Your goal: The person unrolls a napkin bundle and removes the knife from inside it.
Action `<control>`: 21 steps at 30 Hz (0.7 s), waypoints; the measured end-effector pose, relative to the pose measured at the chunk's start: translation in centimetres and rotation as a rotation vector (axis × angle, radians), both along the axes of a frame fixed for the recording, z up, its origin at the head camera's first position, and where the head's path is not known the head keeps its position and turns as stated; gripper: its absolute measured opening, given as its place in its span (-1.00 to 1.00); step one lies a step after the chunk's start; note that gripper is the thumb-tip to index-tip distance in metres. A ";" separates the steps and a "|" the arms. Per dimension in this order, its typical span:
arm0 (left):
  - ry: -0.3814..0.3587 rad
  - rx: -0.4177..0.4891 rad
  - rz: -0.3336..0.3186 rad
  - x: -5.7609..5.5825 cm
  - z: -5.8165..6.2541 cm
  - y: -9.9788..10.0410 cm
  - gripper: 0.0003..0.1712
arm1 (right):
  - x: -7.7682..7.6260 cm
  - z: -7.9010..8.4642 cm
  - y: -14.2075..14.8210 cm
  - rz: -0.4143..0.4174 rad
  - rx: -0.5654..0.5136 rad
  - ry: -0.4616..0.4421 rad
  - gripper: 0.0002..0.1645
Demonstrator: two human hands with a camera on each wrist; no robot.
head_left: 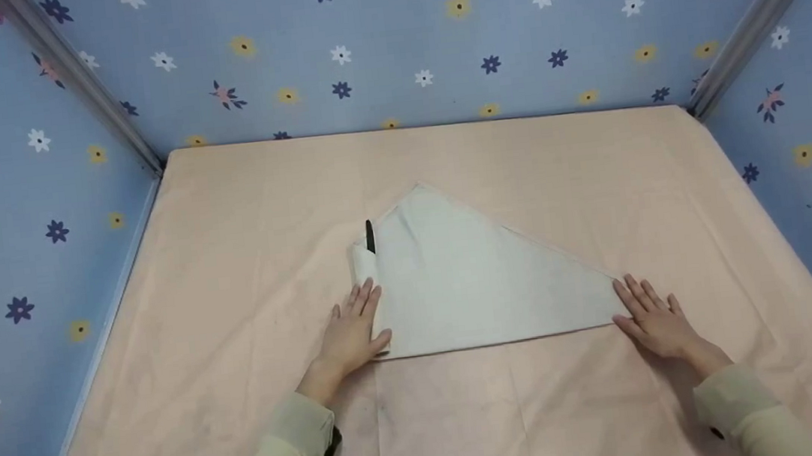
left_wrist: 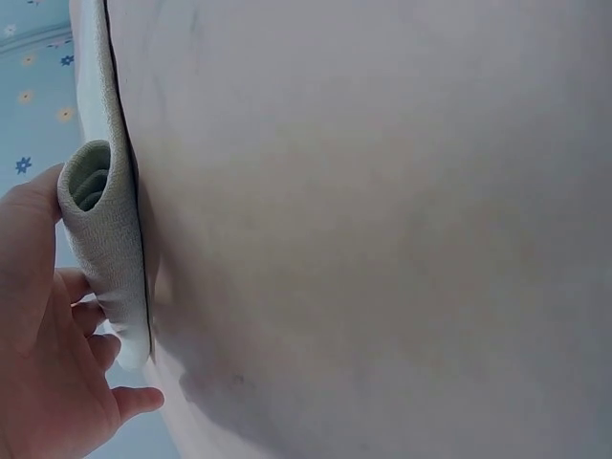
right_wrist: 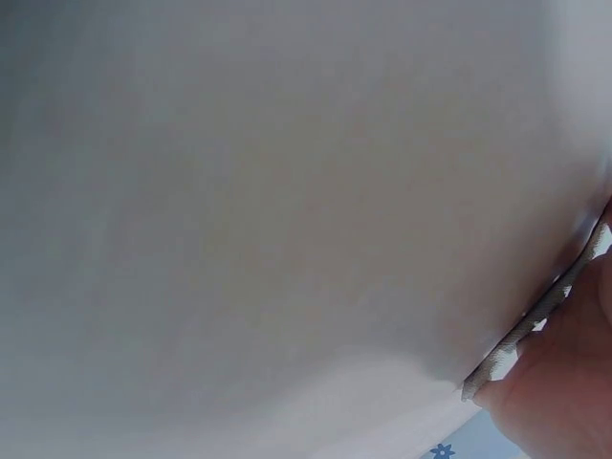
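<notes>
A pale, whitish cloth (head_left: 487, 280) lies folded on the table, with a peak at the back and a straight front edge. Its left side is turned into a narrow roll (head_left: 364, 264), and a slim black tip (head_left: 370, 236) sticks out at the far end. My left hand (head_left: 348, 336) rests along the roll with fingers extended and thumb spread. Seen from the left wrist, the roll's near end (left_wrist: 91, 182) shows spiralled layers. Fingers straight, my right hand (head_left: 659, 324) presses the cloth's right corner; the right wrist view shows the cloth's thin edge (right_wrist: 497, 361) beside that hand.
A peach-coloured sheet (head_left: 259, 198) with light creases covers the table. Blue flowered panels (head_left: 395, 48) stand at the back and both sides, with grey metal posts (head_left: 89, 87) at the back corners.
</notes>
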State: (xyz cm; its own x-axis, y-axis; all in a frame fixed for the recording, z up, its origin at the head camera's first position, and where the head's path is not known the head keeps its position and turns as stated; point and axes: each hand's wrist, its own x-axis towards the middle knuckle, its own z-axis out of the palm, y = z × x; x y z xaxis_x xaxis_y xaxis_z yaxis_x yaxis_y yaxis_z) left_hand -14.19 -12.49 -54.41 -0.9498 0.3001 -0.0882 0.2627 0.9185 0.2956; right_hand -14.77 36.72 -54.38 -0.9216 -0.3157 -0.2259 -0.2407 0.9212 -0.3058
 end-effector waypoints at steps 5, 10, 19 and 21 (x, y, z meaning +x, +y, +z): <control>-0.011 0.001 0.011 0.1 0.1 -0.2 -0.18 | 0.1 0.1 -0.1 -0.002 0.000 0.003 -0.22; -0.027 0.019 0.020 0.2 0.2 -0.5 -0.18 | 0.1 0.0 0.0 0.006 -0.006 0.009 -0.22; -0.031 0.031 0.037 0.4 0.3 -0.9 -0.18 | 0.0 -0.1 0.1 0.010 -0.009 0.013 -0.22; -0.039 0.032 0.044 0.5 0.3 -1.0 -0.18 | 0.0 -0.1 0.1 0.010 -0.009 0.012 -0.22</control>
State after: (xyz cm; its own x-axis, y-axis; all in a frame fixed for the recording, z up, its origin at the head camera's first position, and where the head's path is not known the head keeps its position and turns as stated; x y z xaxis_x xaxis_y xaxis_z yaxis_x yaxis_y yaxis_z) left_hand -13.71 -13.45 -54.08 -0.9583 0.2610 -0.1163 0.2097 0.9189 0.3341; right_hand -14.76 36.80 -54.53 -0.9209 -0.3267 -0.2125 -0.2533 0.9161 -0.3109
